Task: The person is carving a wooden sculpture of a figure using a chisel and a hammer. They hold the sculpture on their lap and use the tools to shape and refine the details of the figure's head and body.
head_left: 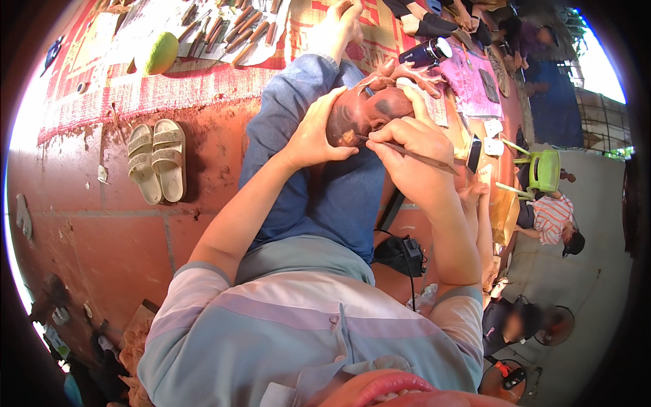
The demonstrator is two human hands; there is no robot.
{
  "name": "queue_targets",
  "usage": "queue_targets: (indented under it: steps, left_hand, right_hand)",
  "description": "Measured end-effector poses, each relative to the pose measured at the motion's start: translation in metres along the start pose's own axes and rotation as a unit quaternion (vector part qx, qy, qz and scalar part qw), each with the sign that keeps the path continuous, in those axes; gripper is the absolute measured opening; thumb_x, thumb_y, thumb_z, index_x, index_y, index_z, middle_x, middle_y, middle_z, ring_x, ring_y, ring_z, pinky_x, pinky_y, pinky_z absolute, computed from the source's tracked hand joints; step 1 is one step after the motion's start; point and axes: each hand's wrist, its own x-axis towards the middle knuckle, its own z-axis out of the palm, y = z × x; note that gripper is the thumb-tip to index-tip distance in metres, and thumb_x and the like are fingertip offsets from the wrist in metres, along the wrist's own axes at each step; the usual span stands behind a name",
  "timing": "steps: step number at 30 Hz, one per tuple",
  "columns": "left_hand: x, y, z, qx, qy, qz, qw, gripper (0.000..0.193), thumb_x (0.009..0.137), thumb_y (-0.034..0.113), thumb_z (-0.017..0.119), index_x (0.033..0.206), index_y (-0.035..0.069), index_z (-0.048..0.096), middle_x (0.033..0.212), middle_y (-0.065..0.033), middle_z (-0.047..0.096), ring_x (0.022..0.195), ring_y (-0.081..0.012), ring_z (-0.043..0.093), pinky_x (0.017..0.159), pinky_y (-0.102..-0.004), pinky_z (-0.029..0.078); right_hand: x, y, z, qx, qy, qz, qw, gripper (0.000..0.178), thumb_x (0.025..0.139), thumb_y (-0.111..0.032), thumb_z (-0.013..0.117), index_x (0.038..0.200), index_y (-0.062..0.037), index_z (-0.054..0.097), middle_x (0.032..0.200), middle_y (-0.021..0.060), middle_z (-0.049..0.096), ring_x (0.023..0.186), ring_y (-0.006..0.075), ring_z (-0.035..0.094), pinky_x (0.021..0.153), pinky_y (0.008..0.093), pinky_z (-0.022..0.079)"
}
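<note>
A reddish-brown carved wooden piece (376, 108) with branching, antler-like parts rests over my jean-clad lap. My left hand (315, 129) holds it from the left side, thumb and fingers spread around its edge. In my right hand (417, 152) is a slender, dark, pencil-like tool (430, 160), gripped between thumb and fingers. The tool's tip points at a small pale orange patch (349, 137) low on the carving, near my left thumb. Whether the tip touches the patch, I cannot tell. Part of the carving's right side is hidden behind my right hand's fingers.
Several wooden-handled tools (247, 30) lie on a patterned mat, near a green rounded object (161, 54). Sandals (157, 161) sit on the red tiles. A dark tumbler (424, 53), pink cloth (468, 78), phone (474, 153) and green chair (544, 169) are rightward. Other people sit nearby.
</note>
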Motion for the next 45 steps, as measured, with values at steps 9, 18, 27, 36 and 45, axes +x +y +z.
queue_targets:
  steps: [9, 18, 27, 36, 45]
  left_hand:
    - [0.000, -0.003, 0.001, -0.002, 0.005, 0.013, 1.000, 0.105, 0.055, 0.029, 0.084, 0.141, 0.004, 0.029, 0.134, -0.0200, 0.041, 0.127, -0.0361, 0.039, 0.108, -0.0428, 0.032]
    - [-0.001, 0.001, 0.000, 0.014, -0.006, 0.010, 1.000, 0.106, 0.057, 0.029, 0.083, 0.142, 0.002, 0.027, 0.137, -0.0193, 0.039, 0.129, -0.0342, 0.038, 0.109, -0.0419, 0.031]
    - [-0.002, 0.001, 0.000, 0.009, 0.002, 0.017, 1.000, 0.105, 0.056, 0.029, 0.083, 0.142, 0.003, 0.028, 0.136, -0.0198, 0.040, 0.128, -0.0349, 0.039, 0.108, -0.0423, 0.031]
    - [-0.001, 0.001, -0.001, 0.008, 0.003, 0.012, 1.000, 0.104, 0.056, 0.031, 0.083, 0.141, 0.003, 0.029, 0.134, -0.0196, 0.041, 0.127, -0.0354, 0.040, 0.107, -0.0428, 0.032]
    - [0.000, 0.001, -0.001, 0.011, -0.001, 0.014, 1.000, 0.105, 0.056, 0.030, 0.083, 0.141, 0.003, 0.029, 0.133, -0.0193, 0.042, 0.126, -0.0345, 0.041, 0.107, -0.0421, 0.032]
  right_hand:
    - [0.008, 0.000, 0.008, 0.041, 0.036, -0.033, 0.998, 0.009, 0.070, -0.004, 0.072, 0.073, -0.0047, 0.064, 0.067, 0.0058, 0.063, 0.068, 0.0226, 0.064, 0.104, 0.0403, 0.043]
    - [0.010, -0.017, 0.003, 0.007, 0.016, 0.025, 1.000, 0.006, 0.072, -0.009, 0.070, 0.074, -0.0084, 0.064, 0.070, 0.0055, 0.062, 0.070, 0.0223, 0.062, 0.071, 0.0327, 0.050]
    - [0.014, -0.014, 0.002, 0.006, -0.003, 0.033, 0.999, 0.005, 0.073, -0.009, 0.068, 0.074, -0.0068, 0.063, 0.074, 0.0044, 0.064, 0.071, 0.0211, 0.063, 0.070, 0.0323, 0.050]
    - [0.021, -0.011, -0.001, 0.019, -0.039, 0.019, 0.999, 0.006, 0.074, -0.011, 0.068, 0.079, -0.0086, 0.067, 0.076, 0.0040, 0.066, 0.078, 0.0232, 0.065, 0.072, 0.0327, 0.051]
    - [0.038, 0.000, -0.003, -0.020, -0.026, -0.023, 0.999, 0.008, 0.074, -0.004, 0.068, 0.080, 0.0005, 0.064, 0.080, 0.0064, 0.065, 0.074, 0.0163, 0.064, 0.064, 0.0263, 0.049]
